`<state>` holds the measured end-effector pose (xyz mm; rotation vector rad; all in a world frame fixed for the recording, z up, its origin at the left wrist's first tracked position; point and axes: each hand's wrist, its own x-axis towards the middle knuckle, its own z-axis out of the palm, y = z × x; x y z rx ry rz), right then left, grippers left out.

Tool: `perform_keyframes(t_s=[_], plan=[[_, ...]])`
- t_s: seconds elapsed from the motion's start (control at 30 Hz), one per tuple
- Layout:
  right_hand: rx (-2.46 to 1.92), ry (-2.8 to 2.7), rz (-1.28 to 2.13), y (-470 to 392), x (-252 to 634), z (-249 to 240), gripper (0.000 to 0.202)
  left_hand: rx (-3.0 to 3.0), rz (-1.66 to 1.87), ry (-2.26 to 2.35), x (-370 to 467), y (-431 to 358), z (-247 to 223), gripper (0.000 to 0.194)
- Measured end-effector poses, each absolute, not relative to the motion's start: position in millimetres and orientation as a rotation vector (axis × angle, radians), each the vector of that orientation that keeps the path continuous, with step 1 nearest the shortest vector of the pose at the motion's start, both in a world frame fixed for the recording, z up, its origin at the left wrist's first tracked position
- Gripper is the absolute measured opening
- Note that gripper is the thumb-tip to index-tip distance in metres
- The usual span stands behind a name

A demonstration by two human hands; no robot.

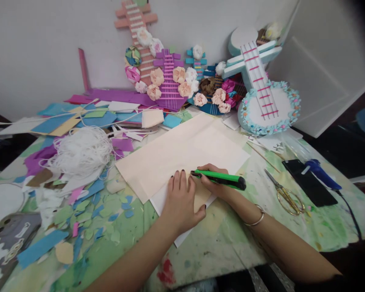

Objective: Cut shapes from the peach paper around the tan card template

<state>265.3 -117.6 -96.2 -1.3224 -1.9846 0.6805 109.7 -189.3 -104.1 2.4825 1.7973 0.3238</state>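
Note:
My left hand (181,202) lies flat, fingers stretched out, on a cream sheet of paper (170,162). White paper (157,201) shows beneath the cream sheet. My right hand (214,180) is closed around a green and black box cutter (225,177). The cutter's dark tip points left, close to the fingertips of my left hand and over the cream sheet. Whether the blade is out or touching the paper I cannot make out. A bracelet (257,217) circles my right wrist.
Scissors (287,198), a black phone (310,182) and a blue glue gun (320,173) lie at right. White string (80,152) and paper scraps (88,215) cover the left. Paper guitars (170,77) with paper flowers lean on the wall. A phone (13,243) sits front left.

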Motion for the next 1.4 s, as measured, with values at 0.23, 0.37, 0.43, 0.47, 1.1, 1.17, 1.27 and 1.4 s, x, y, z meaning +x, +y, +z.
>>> perform_keyframes(t_s=[0.23,0.37,0.43,0.47,1.1,1.17,1.27,1.4], plan=[[-1.374,-1.957,0.676,-117.0,266.8,-102.2,0.022,2.484,0.333,1.792,109.9,-189.8,-106.1,0.08],[-1.345,-1.962,0.677,-116.8,268.2,-104.2,0.021,2.48,0.329,1.786,109.7,-189.7,-105.8,0.08],[-1.328,-1.97,0.686,-117.0,268.4,-103.9,0.02,2.477,0.326,1.786,109.7,-189.3,-105.6,0.08],[-1.323,-1.97,0.687,-117.0,268.5,-104.0,0.02,2.476,0.325,1.787,109.8,-189.2,-105.6,0.08],[-1.292,-1.916,0.663,-115.8,271.1,-110.3,0.018,2.482,0.318,1.788,109.8,-189.0,-106.6,0.08],[-1.294,-1.932,0.644,-115.4,271.3,-109.8,0.017,2.483,0.318,1.785,109.6,-189.4,-106.4,0.08],[-1.269,-1.944,0.659,-115.4,272.6,-110.1,0.017,2.484,0.318,1.786,109.6,-189.7,-106.1,0.079],[-1.256,-1.906,0.7,-115.6,274.7,-113.1,0.015,2.483,0.321,1.791,110.1,-189.2,-105.9,0.08]])
